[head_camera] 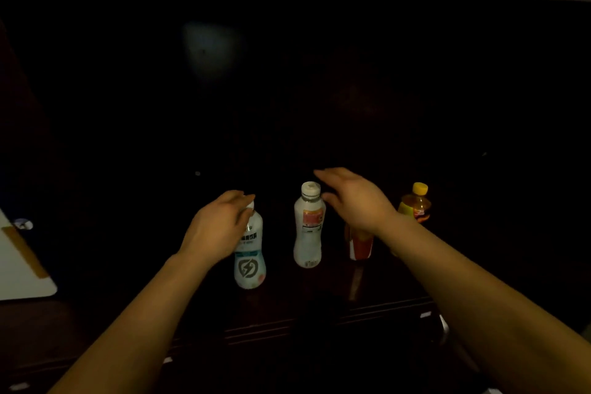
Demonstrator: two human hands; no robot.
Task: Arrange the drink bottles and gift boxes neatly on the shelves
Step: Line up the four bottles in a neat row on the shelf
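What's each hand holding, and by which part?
Left hand grips the white lightning-logo bottle at its cap and neck. Right hand is open, holding nothing, beside the red-label bottle.

Four bottles stand abreast on the shelf.

Dim room, dark wooden shelf, black back wall — faint glare, white board at left edge
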